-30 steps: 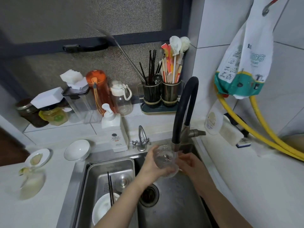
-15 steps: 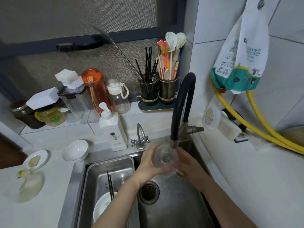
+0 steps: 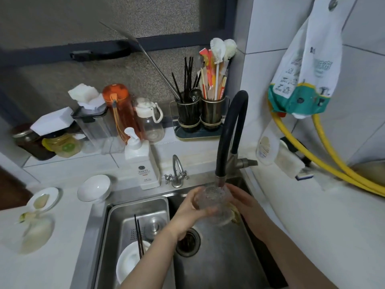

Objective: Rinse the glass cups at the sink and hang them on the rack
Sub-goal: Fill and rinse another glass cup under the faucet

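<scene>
The glass cup [image 3: 213, 202] sits directly under the spout of the black faucet [image 3: 231, 130], over the right basin of the steel sink [image 3: 218, 261] — held there, I judge, so the stream runs into it. The left hand [image 3: 188, 211] wraps its curled fingers round the cup's left wall while the right hand [image 3: 242, 202] cups the far side (its fingertips are hidden, so how tightly it grips I cannot tell). The cup is clear, rounded and pebbly-textured — probably slippery when wet, hence two hands.

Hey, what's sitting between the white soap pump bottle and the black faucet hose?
In the head view, a small chrome tap stands between the soap pump bottle and the black faucet hose.
</scene>
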Tool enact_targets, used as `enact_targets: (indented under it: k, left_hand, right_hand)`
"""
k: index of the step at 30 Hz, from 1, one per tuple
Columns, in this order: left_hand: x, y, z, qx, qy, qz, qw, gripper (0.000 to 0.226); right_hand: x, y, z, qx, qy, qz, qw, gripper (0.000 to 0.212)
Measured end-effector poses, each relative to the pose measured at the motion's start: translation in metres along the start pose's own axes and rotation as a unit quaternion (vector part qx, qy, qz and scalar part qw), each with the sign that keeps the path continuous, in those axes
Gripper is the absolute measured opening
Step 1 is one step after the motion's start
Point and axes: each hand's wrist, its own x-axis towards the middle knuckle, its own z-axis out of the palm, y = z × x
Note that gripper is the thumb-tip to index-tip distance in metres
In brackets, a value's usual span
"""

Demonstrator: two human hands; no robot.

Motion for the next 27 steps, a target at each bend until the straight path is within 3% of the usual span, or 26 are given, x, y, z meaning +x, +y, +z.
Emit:
enact_targets:
  k: [5, 13, 16, 19, 22, 27]
  left_hand:
    - [-0.004, -0.009, 0.010, -0.019, 0.037, -0.079, 0.996, 0.093]
    - [-0.002, -0.005, 0.013, -0.051, 0.049, -0.169, 0.983, 0.065]
    - [0.003, 0.005, 0.017, -0.038, 0.072, -0.193, 0.978, 0.067]
    - [0.007, 0.015, 0.022, 0.001, 0.079, -0.220, 0.972, 0.082]
    - [0.009, 0.021, 0.024, 0.048, 0.082, -0.228, 0.969, 0.095]
    - [0.005, 0.027, 0.035, 0.125, 0.076, -0.140, 0.979, 0.075]
  right_hand:
    - [-0.001, 0.014, 0.011, 0.048, 0.022, 0.052, 0.997, 0.029]
    - [-0.010, 0.014, 0.019, 0.015, -0.015, 0.062, 0.998, 0.053]
    - [-0.010, 0.012, 0.020, 0.007, -0.031, 0.046, 0.998, 0.044]
    - [-0.013, 0.010, 0.020, 0.067, -0.018, 0.040, 0.997, 0.046]
    - [-0.017, 0.006, 0.022, 0.055, -0.025, 0.021, 0.998, 0.041]
    - [-0.015, -0.002, 0.023, -0.063, -0.001, 0.018, 0.998, 0.043]
